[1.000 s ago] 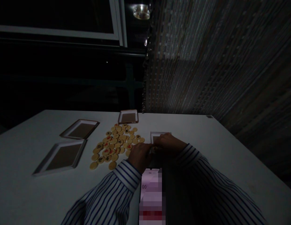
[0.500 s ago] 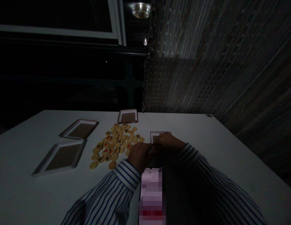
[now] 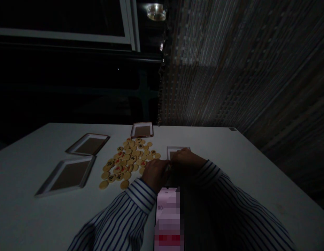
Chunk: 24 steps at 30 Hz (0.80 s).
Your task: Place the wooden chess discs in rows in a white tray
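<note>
My left hand [image 3: 155,173] and my right hand [image 3: 186,159] meet above the near middle of the white table, fingers curled inward and nearly touching. Something small and pale shows between the fingertips, too dark to make out. Just behind my right hand lies a shallow open box [image 3: 174,149], partly covered by it. Left of my left hand spreads a loose heap of round wooden xiangqi pieces [image 3: 129,158]. Some bear red or black characters; others show plain sides.
A lit phone [image 3: 168,212] lies below my hands. Two shallow open boxes stand at the left, a nearer one [image 3: 70,174] and a farther one [image 3: 89,143]. Another open box [image 3: 142,130] sits at the table's back edge. A bead curtain [image 3: 203,69] hangs behind.
Both hands stay in almost the same place, with only slight finger movement. The piece heap and the boxes look unmoved.
</note>
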Each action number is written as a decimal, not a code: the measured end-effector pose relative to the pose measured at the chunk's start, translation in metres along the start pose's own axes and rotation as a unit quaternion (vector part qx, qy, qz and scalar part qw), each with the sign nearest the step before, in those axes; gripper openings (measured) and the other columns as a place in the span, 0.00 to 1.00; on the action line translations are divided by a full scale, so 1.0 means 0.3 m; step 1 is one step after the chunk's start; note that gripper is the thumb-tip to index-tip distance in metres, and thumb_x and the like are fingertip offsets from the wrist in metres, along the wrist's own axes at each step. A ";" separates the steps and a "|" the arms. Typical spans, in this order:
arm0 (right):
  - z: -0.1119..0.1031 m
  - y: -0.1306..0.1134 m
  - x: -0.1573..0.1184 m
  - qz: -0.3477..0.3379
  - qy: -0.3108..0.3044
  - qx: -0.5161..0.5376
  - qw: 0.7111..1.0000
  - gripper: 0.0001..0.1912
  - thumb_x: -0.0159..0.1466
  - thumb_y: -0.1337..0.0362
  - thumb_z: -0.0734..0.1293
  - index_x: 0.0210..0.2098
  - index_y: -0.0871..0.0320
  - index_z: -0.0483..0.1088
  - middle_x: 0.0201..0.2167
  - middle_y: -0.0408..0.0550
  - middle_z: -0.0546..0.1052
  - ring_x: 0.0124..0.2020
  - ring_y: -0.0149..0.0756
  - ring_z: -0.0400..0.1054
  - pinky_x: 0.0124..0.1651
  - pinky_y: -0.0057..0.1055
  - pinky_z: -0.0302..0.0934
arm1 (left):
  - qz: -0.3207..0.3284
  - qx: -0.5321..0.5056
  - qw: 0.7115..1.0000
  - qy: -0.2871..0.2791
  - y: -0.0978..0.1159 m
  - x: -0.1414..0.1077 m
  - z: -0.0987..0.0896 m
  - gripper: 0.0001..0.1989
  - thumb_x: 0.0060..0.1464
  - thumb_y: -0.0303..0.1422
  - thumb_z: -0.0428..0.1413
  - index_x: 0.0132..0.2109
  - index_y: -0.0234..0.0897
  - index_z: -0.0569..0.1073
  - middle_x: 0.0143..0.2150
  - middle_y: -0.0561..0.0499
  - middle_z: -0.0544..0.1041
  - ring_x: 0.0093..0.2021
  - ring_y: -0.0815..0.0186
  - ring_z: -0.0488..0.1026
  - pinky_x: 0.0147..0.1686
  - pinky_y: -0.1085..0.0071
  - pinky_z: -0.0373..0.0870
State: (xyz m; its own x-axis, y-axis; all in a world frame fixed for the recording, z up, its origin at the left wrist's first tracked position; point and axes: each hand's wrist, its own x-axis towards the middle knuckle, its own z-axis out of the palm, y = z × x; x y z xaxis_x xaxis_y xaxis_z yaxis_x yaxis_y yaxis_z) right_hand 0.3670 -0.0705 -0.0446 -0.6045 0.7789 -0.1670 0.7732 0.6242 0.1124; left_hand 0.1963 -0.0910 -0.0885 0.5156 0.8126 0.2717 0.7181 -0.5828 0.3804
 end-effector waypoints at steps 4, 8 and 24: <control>-0.006 -0.003 -0.002 -0.004 -0.006 0.007 1.000 0.12 0.58 0.59 0.60 0.36 0.52 0.73 0.34 0.50 0.76 0.37 0.38 0.69 0.36 0.31 0.54 | -0.001 -0.002 1.000 0.002 0.000 -0.002 0.000 0.16 0.49 0.31 0.52 0.47 0.39 0.69 0.40 0.47 0.75 0.43 0.60 0.69 0.43 0.63 0.64; -0.009 -0.004 -0.001 0.000 -0.014 0.003 1.000 0.12 0.59 0.59 0.59 0.37 0.53 0.73 0.35 0.51 0.76 0.37 0.38 0.69 0.36 0.31 0.54 | 0.000 0.007 1.000 -0.004 0.002 0.001 -0.001 0.15 0.50 0.32 0.52 0.47 0.38 0.70 0.39 0.47 0.75 0.42 0.60 0.70 0.41 0.64 0.64; -0.017 -0.002 -0.006 -0.015 -0.006 0.014 1.000 0.12 0.58 0.59 0.60 0.37 0.52 0.72 0.35 0.49 0.76 0.36 0.37 0.68 0.35 0.30 0.54 | 0.009 -0.007 1.000 0.011 0.007 0.001 -0.006 0.15 0.49 0.32 0.52 0.46 0.38 0.70 0.38 0.47 0.75 0.41 0.60 0.70 0.40 0.64 0.65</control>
State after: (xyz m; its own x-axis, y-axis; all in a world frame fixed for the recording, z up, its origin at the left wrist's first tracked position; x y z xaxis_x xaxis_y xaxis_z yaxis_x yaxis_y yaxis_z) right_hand 0.3666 -0.0719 -0.0393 -0.6248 0.7593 -0.1820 0.7603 0.6447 0.0794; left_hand 0.1970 -0.0920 -0.0861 0.5187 0.8015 0.2976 0.7017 -0.5980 0.3873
